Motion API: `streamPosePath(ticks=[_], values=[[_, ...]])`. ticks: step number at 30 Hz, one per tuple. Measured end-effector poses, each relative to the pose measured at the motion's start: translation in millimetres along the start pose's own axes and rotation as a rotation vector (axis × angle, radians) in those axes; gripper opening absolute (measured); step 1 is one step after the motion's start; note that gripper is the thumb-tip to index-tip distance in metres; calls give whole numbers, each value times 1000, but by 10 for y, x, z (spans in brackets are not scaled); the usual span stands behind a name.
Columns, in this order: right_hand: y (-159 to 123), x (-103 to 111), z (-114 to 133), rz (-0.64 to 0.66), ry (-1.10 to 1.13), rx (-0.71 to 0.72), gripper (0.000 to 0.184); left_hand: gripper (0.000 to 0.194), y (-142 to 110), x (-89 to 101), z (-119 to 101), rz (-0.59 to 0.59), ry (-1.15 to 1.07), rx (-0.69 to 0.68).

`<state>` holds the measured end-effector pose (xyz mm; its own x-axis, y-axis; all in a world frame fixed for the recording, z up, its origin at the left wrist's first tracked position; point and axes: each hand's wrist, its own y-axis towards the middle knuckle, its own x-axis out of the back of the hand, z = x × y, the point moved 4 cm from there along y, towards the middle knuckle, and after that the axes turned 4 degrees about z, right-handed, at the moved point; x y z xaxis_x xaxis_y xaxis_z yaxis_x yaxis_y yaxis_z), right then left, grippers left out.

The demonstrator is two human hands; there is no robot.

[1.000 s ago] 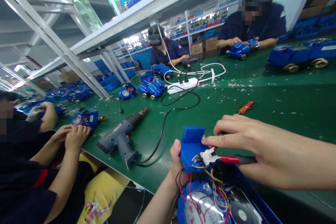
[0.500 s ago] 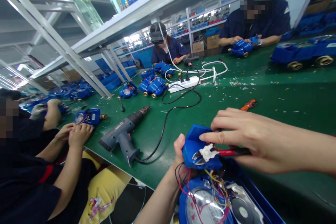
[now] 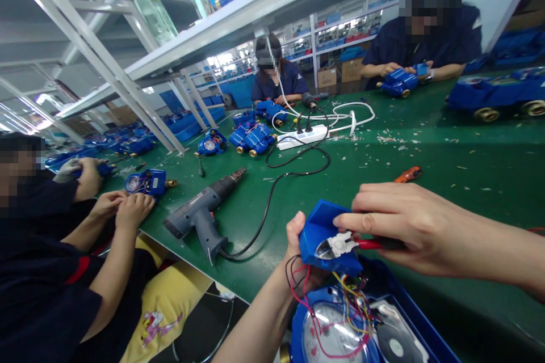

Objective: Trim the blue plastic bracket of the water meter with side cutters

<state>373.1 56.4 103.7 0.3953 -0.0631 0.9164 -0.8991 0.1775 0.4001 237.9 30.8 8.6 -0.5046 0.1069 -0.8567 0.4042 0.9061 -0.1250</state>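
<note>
At the near edge of the green surface [image 3: 426, 164], the left hand [image 3: 298, 247] has its fingers wrapped around a small blue housing [image 3: 326, 238]. The right hand [image 3: 409, 227] has its fingers closed on red-handled cutters [image 3: 344, 245], whose tip lies against the housing, above an open blue meter [image 3: 340, 329] with loose wires. A grey power drill [image 3: 204, 212] lies near, towards the left; bare surface stretches beyond to the right.

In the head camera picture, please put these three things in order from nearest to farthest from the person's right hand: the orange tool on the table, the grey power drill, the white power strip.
Measured from the right hand:
1. Orange tool: on the green table just beyond the knuckles.
2. Grey power drill: far to the left, lying on its side.
3. White power strip: further back, toward the table's middle.
</note>
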Motion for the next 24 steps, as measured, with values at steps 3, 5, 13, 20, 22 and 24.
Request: streamPosePath(ticks=[3, 5, 13, 20, 22, 24], values=[[-12, -20, -5, -17, -16, 4, 26, 53, -21, 6, -4, -18, -51, -30], [-23, -34, -7, -30, -20, 10, 27, 52, -15, 38, 11, -35, -94, -27], [-74, 89, 62, -148, -234, -1, 19, 62, 75, 185, 32, -98, -8, 20], [-223, 303, 472, -103, -463, -27, 28, 60, 63, 141, 1, -207, -115, 27], [-309, 321, 497, -142, -484, -11, 31, 62, 57, 110, -8, -215, -171, 5], [-436, 327, 376, -223, -509, -71, 35, 62, 42, 78, -16, -201, -154, 4]])
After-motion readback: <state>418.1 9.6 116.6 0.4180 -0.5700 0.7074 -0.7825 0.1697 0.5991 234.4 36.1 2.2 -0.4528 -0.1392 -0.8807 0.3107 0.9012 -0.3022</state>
